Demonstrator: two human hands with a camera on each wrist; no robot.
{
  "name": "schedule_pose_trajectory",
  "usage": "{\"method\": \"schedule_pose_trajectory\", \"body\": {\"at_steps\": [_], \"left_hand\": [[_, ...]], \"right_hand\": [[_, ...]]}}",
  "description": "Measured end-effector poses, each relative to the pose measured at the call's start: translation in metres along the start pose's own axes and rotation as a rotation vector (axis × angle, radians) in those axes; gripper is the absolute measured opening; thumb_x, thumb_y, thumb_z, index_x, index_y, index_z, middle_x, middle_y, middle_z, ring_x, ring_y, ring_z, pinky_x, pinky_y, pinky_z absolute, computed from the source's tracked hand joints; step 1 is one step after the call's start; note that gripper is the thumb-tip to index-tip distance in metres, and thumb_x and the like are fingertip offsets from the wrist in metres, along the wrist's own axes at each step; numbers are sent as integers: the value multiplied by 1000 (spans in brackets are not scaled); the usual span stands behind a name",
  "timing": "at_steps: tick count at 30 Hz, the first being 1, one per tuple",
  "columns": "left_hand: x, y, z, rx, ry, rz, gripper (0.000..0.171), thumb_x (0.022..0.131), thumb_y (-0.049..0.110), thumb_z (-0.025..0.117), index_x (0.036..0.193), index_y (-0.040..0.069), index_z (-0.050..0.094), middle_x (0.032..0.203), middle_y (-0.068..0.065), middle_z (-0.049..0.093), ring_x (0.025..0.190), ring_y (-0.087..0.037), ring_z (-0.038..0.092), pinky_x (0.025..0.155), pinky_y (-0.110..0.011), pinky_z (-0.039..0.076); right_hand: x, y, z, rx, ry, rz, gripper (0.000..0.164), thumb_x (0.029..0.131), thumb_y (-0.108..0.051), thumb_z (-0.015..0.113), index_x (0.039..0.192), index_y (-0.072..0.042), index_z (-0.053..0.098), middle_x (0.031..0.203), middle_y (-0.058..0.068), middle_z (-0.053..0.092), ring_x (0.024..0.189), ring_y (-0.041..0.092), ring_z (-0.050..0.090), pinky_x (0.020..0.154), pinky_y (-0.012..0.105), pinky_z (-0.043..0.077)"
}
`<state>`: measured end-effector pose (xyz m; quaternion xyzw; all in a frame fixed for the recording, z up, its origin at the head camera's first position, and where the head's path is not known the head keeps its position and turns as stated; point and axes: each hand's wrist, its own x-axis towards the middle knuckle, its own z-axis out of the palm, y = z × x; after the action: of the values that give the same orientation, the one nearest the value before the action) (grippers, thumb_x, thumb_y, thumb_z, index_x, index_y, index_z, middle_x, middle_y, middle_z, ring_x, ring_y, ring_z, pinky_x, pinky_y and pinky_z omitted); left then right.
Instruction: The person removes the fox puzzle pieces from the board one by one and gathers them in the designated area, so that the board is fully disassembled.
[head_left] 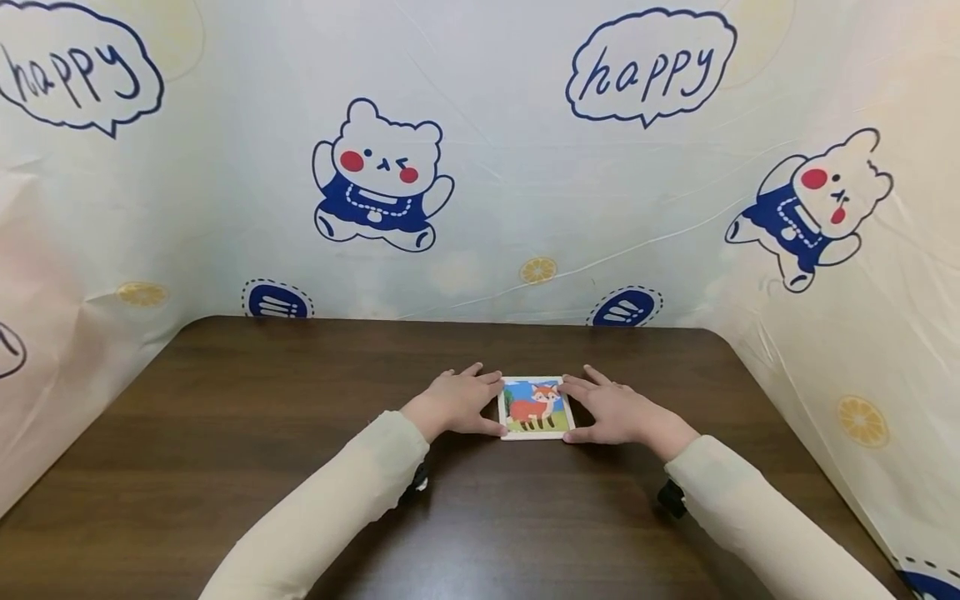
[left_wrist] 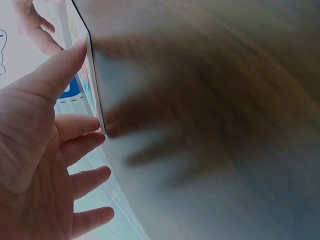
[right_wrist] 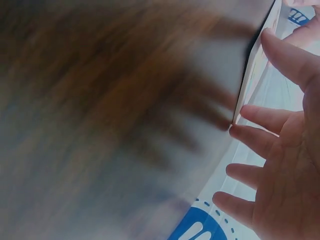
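A small square fox picture (head_left: 534,408) with a white border lies flat on the dark wooden table, showing an orange fox on blue and green. My left hand (head_left: 459,404) is at its left side, thumb by the near corner and index finger by the far one. On the opposite side my right hand (head_left: 617,412) mirrors this, its fingertips right at the border. In the left wrist view the fingers (left_wrist: 82,127) are straight and spread, the first two meeting the picture's thin edge (left_wrist: 95,75). Straight fingers (right_wrist: 260,140) show in the right wrist view too, beside the edge (right_wrist: 250,75).
The brown table (head_left: 300,400) has rounded far corners. Behind it and along both sides hangs a pale curtain (head_left: 510,208) printed with bears, lemon slices and the word happy. A small dark device (head_left: 672,498) sits under the right sleeve's cuff.
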<state>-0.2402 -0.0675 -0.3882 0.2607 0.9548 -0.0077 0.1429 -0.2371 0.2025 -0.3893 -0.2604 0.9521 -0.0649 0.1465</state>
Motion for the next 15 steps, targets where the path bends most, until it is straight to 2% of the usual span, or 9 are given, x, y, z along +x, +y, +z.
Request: {"method": "schedule_pose_trajectory", "body": {"at_steps": [8,15], "left_hand": [[-16,-8,5,-8,23,12,84,86,66,63,155,24,37,163,6,30,152,-31,27,115,-59,32],[-26,-9,8,-18,39,13,84,86,66,63,154,23,38,163,4,31,149,-32,33,112,-60,35]], "right_hand": [[-1,-10,0,56,-27,-36,85,83,-53,73,153,-17,39,163,6,31,154,37,14,110,70,29],[0,-15,-2,113,-27,-46,78,83,-48,76,148,-18,47,161,5,35,154,35,18,112,68,28]]}}
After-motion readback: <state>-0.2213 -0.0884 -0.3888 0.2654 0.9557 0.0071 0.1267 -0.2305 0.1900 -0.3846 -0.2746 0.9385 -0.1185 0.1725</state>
